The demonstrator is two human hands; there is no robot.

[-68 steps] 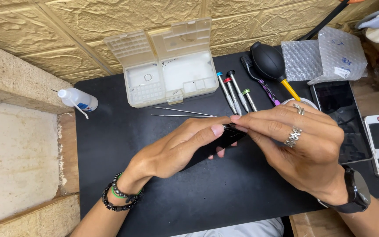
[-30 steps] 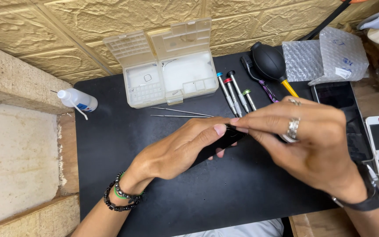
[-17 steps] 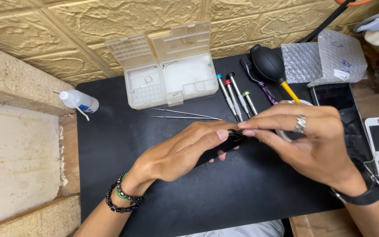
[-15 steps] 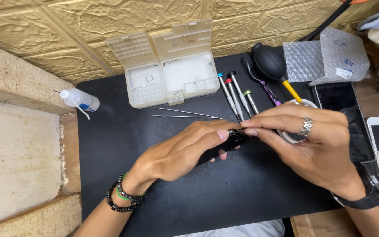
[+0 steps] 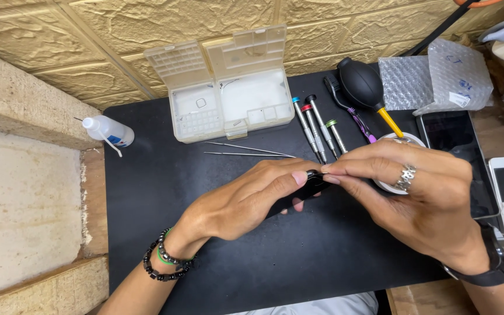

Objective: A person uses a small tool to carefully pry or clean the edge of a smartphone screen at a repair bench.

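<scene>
Left hand [image 5: 246, 201] and right hand [image 5: 415, 198] meet, fingertips pinched together.

My left grip [image 5: 246, 201] – bare forearm, black beaded bracelet [image 5: 164, 265] with a green band at the wrist. Right grip [image 5: 421, 201] – patterned silver ring [image 5: 406, 178], black wristwatch [image 5: 494, 262].

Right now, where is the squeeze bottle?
The squeeze bottle lies on the left of the head view, at the black mat's upper left edge, left of the parts box.

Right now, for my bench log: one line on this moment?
left hand: grips black device | right hand: fingertips pinch device's top edge | under: black mat | nearby: screwdrivers, tweezers
</scene>
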